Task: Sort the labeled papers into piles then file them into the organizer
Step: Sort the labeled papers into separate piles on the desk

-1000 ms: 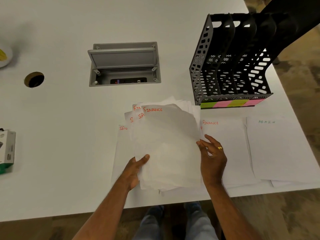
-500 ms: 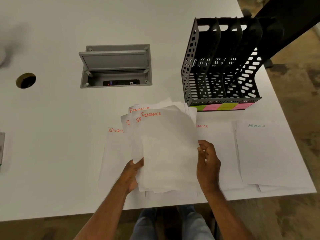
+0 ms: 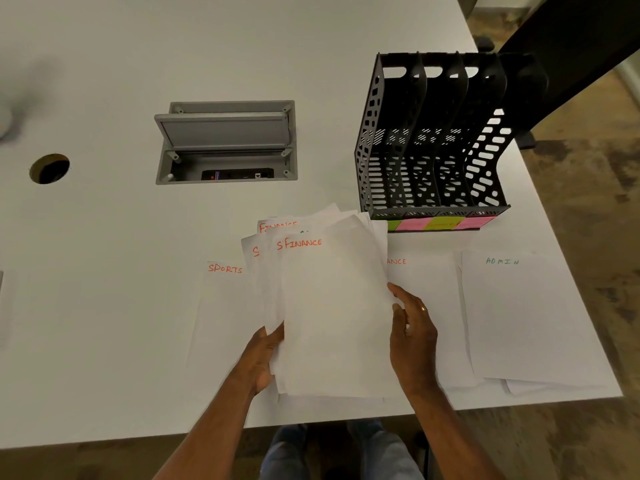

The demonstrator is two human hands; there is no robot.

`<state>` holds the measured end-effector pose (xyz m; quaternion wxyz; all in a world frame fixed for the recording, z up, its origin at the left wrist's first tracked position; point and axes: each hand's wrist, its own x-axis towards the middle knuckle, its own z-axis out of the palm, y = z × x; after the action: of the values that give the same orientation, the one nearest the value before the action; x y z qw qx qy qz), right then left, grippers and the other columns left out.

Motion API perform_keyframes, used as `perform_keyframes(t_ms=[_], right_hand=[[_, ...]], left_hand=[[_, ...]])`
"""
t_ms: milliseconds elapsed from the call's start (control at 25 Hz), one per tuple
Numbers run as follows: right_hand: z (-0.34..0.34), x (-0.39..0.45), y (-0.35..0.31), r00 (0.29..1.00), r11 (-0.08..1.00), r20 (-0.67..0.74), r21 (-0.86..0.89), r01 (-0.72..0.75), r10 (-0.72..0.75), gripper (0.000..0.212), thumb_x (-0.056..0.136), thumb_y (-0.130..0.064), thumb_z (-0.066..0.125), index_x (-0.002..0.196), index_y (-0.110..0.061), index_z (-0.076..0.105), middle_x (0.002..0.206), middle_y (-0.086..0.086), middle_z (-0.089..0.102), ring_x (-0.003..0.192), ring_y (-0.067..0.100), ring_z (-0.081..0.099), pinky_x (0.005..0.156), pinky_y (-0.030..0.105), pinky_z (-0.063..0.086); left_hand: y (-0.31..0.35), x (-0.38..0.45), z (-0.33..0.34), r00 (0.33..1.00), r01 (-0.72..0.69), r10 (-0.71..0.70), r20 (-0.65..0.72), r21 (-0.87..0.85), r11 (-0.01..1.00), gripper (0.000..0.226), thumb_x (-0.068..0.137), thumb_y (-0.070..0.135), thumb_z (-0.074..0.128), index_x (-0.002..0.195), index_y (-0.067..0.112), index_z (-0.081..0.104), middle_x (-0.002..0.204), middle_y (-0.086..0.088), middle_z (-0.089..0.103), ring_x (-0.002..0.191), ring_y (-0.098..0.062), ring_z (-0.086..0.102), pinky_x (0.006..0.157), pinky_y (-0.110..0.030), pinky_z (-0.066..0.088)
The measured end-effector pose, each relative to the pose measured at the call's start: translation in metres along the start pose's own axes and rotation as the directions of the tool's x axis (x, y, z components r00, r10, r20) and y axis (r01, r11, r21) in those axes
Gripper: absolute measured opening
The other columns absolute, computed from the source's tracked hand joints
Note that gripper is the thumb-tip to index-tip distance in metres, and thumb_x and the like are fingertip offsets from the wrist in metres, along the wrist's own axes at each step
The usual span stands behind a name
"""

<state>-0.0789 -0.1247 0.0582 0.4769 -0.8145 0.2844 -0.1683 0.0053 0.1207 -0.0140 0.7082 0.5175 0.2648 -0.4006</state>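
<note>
Near the front edge of the white table [image 3: 104,323] we hold a fanned stack of white labeled papers [image 3: 332,313], topmost marked FINANCE. Our left hand [image 3: 265,355] grips its lower left edge, fingers curled under and hidden; our right hand [image 3: 412,327] rests loosely spread fingers against its right edge. A SPORTS sheet [image 3: 221,306] lies to the left, a finance pile [image 3: 426,306] and an ADMIN pile [image 3: 519,317] to the right, nearly reaching the table's near edge. Beyond them stands the black slotted plastic organizer [image 3: 429,143], near the right edge. Bare tabletop stretches left.
</note>
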Motion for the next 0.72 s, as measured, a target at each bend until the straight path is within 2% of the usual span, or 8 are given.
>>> perform_keyframes(t_ms=[80,120,280,400,480,560,640,720], right_hand=[[0.003,-0.001,-0.001,0.998,0.998,-0.013,0.032,-0.059,0.059,0.03,0.102,-0.026,0.046,0.13,-0.034,0.057,0.135,-0.007,0.061,0.127,0.008,0.055,0.109,0.033,0.045],[0.004,-0.001,-0.002,0.997,0.997,-0.026,0.032,-0.07,0.071,0.03,0.103,-0.025,0.046,0.129,-0.034,0.057,0.134,-0.007,0.062,0.126,0.009,0.056,0.108,0.034,0.046],[0.006,0.0,-0.004,0.996,0.999,-0.089,-0.023,-0.022,0.02,0.036,0.101,-0.034,0.041,0.13,-0.028,0.06,0.133,-0.01,0.06,0.126,0.005,0.054,0.108,0.033,0.047],[0.01,0.001,-0.005,0.995,0.999,-0.104,-0.039,-0.009,0.005,0.046,0.101,-0.041,0.035,0.136,-0.022,0.058,0.137,-0.005,0.058,0.131,0.011,0.052,0.11,0.031,0.044],[0.013,0.002,-0.005,0.995,0.998,-0.102,-0.057,-0.003,-0.003,0.043,0.102,-0.031,0.037,0.141,-0.023,0.053,0.14,-0.003,0.054,0.133,0.011,0.05,0.111,0.024,0.041],[0.015,0.003,-0.005,0.995,0.997,-0.094,-0.078,0.01,-0.018,0.043,0.103,-0.014,0.041,0.144,-0.023,0.051,0.139,-0.002,0.051,0.132,0.009,0.048,0.111,0.021,0.039],[0.017,0.006,-0.006,0.997,0.996,-0.077,-0.09,0.007,-0.014,0.052,0.099,0.005,0.046,0.143,-0.022,0.052,0.138,-0.001,0.051,0.131,0.008,0.048,0.111,0.019,0.039],[0.017,0.01,-0.006,0.998,0.999,-0.057,-0.04,-0.032,0.029,0.057,0.097,0.011,0.044,0.142,-0.022,0.054,0.138,-0.005,0.053,0.131,0.005,0.048,0.109,0.013,0.037]], left_hand=[[0.0,0.001,-0.002,1.0,0.011,-0.011,-0.015,-0.009,1.0,0.056,0.073,0.038,0.077,0.124,0.014,0.069,0.116,-0.013,0.075,0.106,-0.031,0.07,0.078,-0.043,0.061],[0.0,0.001,-0.003,1.0,0.015,-0.015,-0.022,-0.009,1.0,0.058,0.072,0.04,0.078,0.124,0.015,0.068,0.116,-0.012,0.075,0.108,-0.032,0.069,0.078,-0.043,0.061],[0.003,0.004,-0.008,0.999,0.03,-0.03,-0.022,-0.014,0.999,0.069,0.07,0.043,0.082,0.131,0.017,0.064,0.126,-0.012,0.071,0.118,-0.035,0.064,0.096,-0.052,0.054],[0.004,0.005,-0.008,0.999,0.031,-0.031,0.016,-0.037,0.999,0.062,0.074,0.041,0.08,0.129,0.016,0.066,0.125,-0.013,0.071,0.113,-0.03,0.069,0.084,-0.041,0.06],[0.003,0.006,-0.007,0.999,0.029,-0.027,0.038,-0.042,0.999,0.047,0.08,0.038,0.077,0.121,0.017,0.073,0.124,-0.013,0.072,0.11,-0.028,0.07,0.081,-0.038,0.06],[0.004,0.006,-0.005,0.998,0.035,-0.033,0.051,-0.044,0.998,0.034,0.082,0.035,0.076,0.112,0.019,0.078,0.12,-0.012,0.074,0.106,-0.026,0.072,0.077,-0.036,0.061],[0.006,0.007,-0.004,0.998,0.04,-0.039,0.05,-0.035,0.999,0.032,0.082,0.032,0.075,0.109,0.016,0.079,0.116,-0.013,0.075,0.101,-0.025,0.074,0.074,-0.035,0.061],[0.007,0.008,-0.004,0.998,0.045,-0.043,0.052,-0.042,0.998,0.031,0.08,0.027,0.075,0.107,0.013,0.079,0.11,-0.013,0.077,0.095,-0.025,0.076,0.07,-0.034,0.061]])
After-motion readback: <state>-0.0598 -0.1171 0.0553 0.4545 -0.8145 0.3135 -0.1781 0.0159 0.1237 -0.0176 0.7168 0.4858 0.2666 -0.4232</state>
